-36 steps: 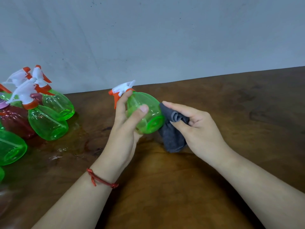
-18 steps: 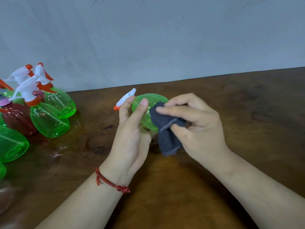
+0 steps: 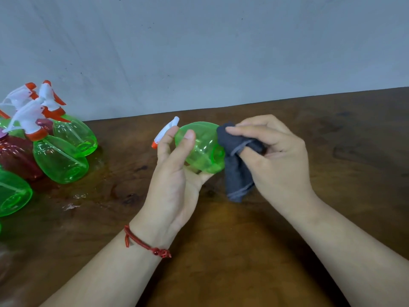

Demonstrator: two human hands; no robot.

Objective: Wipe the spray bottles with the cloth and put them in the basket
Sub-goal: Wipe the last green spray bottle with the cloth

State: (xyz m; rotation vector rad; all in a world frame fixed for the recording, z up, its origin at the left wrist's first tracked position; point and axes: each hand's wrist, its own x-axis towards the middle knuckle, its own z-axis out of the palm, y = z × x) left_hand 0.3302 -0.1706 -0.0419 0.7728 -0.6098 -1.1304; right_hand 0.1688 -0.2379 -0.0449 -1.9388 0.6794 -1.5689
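Hidden behind the left hand (image 3: 172,180): neck and most of the sprayer head of the held green spray bottle (image 3: 202,149), only a white nozzle and an orange tip showing. Buried inside the right hand (image 3: 278,158): upper bunch of the grey cloth (image 3: 238,173). Covered by that cloth: right flank of the bottle. Cut off by the left edge: a lying green bottle (image 3: 12,193) and an orange trigger (image 3: 4,114). Largely masked by standing green bottles (image 3: 59,160) in front: a dark red bottle (image 3: 17,158). Cropped at the bottom edge: left forearm (image 3: 106,273) and right forearm (image 3: 354,251). Blurred beyond telling: a pale smear (image 3: 6,258) in the bottom-left corner.
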